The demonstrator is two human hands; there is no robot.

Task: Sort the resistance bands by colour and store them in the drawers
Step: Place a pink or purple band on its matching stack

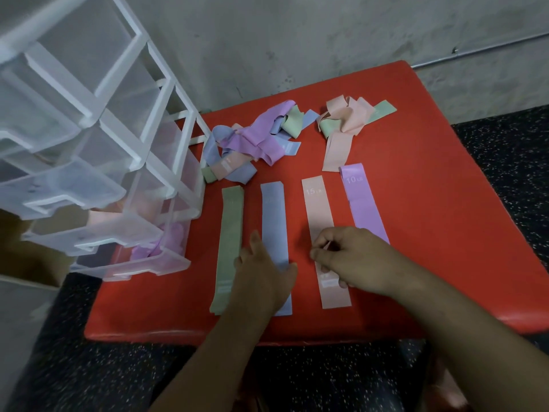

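Mid-sort right of the drawers [98,239], the left hand [263,273], fingers apart, pressed the blue band [273,221] while the right hand [353,257] pinched the pink band [316,209], which likely needed lifting next.

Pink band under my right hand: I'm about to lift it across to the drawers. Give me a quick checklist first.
1. Grip: the right hand has its fingers curled on the pink band and looks to pinch it: ok.
2. Neighbours: the pink band lies apart from the blue band and the purple band: ok.
3. Other hand: the left hand rests flat on the blue band, off the pink one: ok.
4. Target: the drawer holding pink is pulled out: ok.
5. Room inside that drawer: cannot tell.
6. Sorting finished: the mixed pile and the pink-green pile remain: not ok.
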